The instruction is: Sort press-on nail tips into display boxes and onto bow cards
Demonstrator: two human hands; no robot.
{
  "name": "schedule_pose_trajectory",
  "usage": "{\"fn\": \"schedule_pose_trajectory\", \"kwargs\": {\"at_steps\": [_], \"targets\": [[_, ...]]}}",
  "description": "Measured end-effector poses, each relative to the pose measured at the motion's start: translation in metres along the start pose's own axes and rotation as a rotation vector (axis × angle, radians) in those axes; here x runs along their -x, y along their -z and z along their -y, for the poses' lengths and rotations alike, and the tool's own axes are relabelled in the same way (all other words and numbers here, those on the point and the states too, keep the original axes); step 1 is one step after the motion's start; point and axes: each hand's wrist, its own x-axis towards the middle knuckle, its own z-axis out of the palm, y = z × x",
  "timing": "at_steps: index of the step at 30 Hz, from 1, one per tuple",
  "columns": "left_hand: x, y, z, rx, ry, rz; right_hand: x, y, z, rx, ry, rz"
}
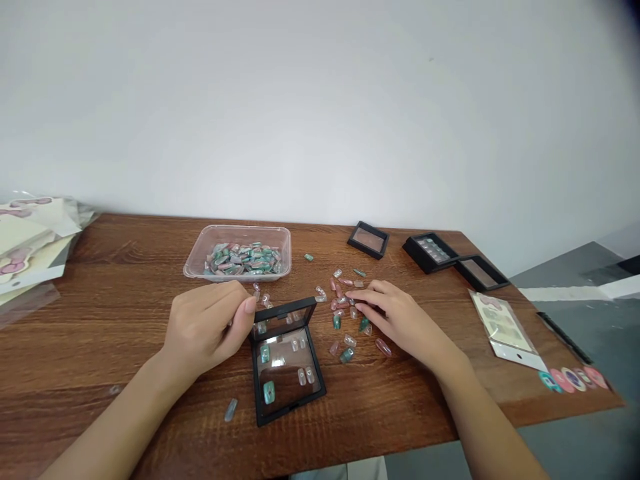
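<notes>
My left hand (207, 327) is closed at the upper left corner of a hinged black display case (290, 363), its thumb against the lid's edge. The case stands open on the table. On its clear film sit several press-on nails: two green ones on the left, small clear-pink ones on the right. My right hand (400, 317) rests over a loose pile of pink, green and clear press-on nails (340, 305). Its fingers are stretched out, with thumb and forefinger a little apart, fingertips touching the pile. Whether a nail lies under them is hidden.
A clear plastic tub (200, 257) full of nails stands at the back. Behind and right are a small black frame box (369, 240) and an open black case (430, 253). A packaged card (505, 327) and a black pen (564, 337) lie right; bagged cards (35, 243) left.
</notes>
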Motion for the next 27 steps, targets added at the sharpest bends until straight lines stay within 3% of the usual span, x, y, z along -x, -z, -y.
{"fn": "schedule_pose_trajectory", "kwargs": {"at_steps": [10, 20, 27], "targets": [[-0.0011, -0.0005, -0.0011, -0.022, -0.016, -0.002, -0.0050, 0.0025, 0.0057, -0.037, -0.026, -0.004], [-0.0009, -0.0009, -0.0008, -0.030, -0.023, -0.004, -0.0038, 0.0049, -0.0021, 0.074, -0.100, -0.014], [-0.0018, -0.0001, -0.0018, -0.040, -0.026, 0.000, -0.0047, 0.0068, 0.0044, 0.014, -0.066, 0.001]]}}
